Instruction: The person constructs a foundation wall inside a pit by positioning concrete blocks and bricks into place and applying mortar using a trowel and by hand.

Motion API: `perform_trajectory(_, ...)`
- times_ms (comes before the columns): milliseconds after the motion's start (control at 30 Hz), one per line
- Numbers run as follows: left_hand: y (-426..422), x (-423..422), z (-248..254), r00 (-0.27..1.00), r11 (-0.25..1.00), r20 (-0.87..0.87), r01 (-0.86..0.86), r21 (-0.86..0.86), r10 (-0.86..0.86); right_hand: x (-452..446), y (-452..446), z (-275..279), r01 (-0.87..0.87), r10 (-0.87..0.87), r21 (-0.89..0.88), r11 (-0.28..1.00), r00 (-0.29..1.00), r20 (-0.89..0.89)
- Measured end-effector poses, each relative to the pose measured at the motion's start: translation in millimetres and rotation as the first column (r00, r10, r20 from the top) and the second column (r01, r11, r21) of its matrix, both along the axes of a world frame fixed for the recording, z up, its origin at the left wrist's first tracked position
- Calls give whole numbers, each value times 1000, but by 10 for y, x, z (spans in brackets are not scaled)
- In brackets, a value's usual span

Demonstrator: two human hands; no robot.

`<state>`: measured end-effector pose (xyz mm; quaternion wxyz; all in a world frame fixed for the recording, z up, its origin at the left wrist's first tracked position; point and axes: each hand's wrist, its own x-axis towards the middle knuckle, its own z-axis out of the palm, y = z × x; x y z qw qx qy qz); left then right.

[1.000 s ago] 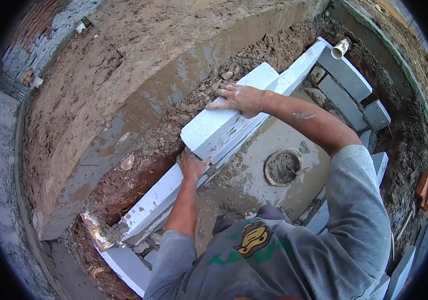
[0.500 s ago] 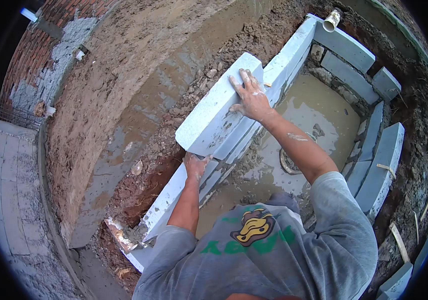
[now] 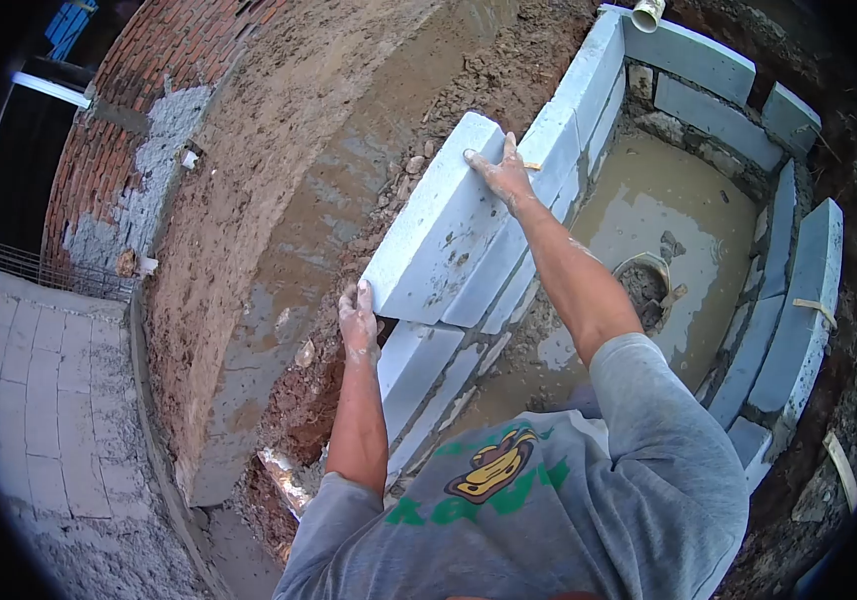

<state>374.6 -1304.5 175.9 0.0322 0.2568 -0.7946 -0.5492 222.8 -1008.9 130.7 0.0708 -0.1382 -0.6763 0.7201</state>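
Note:
A long pale block (image 3: 438, 235) sits tilted on the left-hand block wall (image 3: 558, 150), its top face leaning toward the earth bank. My left hand (image 3: 358, 322) is at the block's near end, fingertips pressed on its corner. At the far end, my right hand (image 3: 504, 176) grips the edge with thumb and fingers spread over it. Both hands are smeared with grey mortar. Below the block are further courses with mortar joints (image 3: 448, 390).
Muddy water covers the pit floor (image 3: 648, 200), with a round mortar-filled container (image 3: 643, 285) in it. Block walls (image 3: 713, 110) enclose the far and right sides. A pipe end (image 3: 647, 14) stands at the far corner. Left lies an earth bank (image 3: 278, 180).
The view has shifted. The block has tilted up from the wall top, my right hand has moved to its far end, and my left hand from below to its near outer corner.

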Motion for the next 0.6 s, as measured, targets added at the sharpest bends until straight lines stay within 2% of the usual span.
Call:
perform_trajectory(67, -86, -113, -201, 996, 995, -34, 85, -46, -87, -59, -77, -1, 17, -21, 76, 997, 998, 52)
perform_trajectory(167, -177, -121, -368, 991, 998, -119, 52, -23, -55, -98, -98, 36, 37, -44, 102, 994, 997, 70)
perform_trajectory(267, 49, 55, -53, 994, 996, -90, 70, 49, -66, -95, -75, 84, 7, -21, 125, 992, 994, 107)
perform_trajectory(367, 30, 39, -50, 995, 997, -72, 75, 21, -74, -120, -51, 48, -34, 10, 211, 977, 993, 116)
perform_trajectory(433, 79, 52, -39, 992, 996, -98, 77, 33, -73, -118, 37, 17, -109, 93, 157, 982, 990, 105)
perform_trajectory(500, -143, -54, -261, 986, 994, -133, 95, -63, -102, -52, 137, -72, -144, 142, 112, 983, 990, 27)
perform_trajectory(600, -63, -22, -182, 979, 977, -163, 87, -197, -120, 336, 352, -10, -131, 119, 180, 975, 990, 80)
